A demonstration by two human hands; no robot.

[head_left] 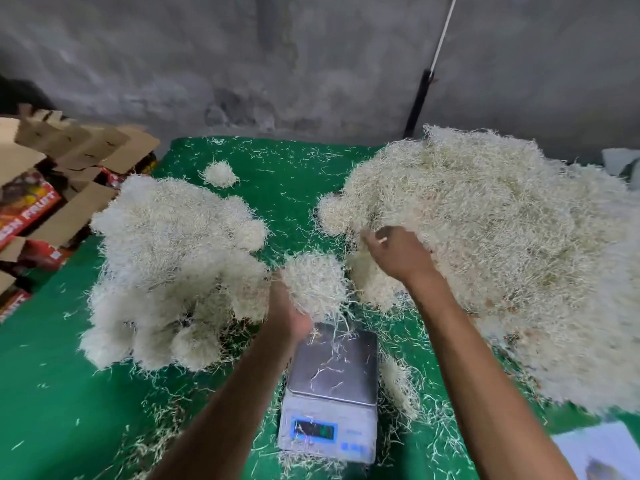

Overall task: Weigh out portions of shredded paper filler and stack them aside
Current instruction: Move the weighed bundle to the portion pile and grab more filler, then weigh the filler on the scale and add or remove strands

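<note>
The left hand [289, 318] holds a clump of shredded paper [313, 285] just above the far edge of the scale [332, 389], with the pile of weighed clumps [173, 271] close on its left, while the right hand [394, 254] pinches strands at the big heap [485, 254].

Soft, even light is falling from above, leaving only faint shadows under the shredded paper heaps. The scale platform [334, 365] is giving off a dull grey sheen, and its display [314, 429] is glowing blue but smearing too much to read. Motion blur is softening the left hand [289, 315] and its clump. Wide-angle distortion is bending the wall [207, 64] and green mat [69, 410] edges, and the corners are darkening slightly.
</note>
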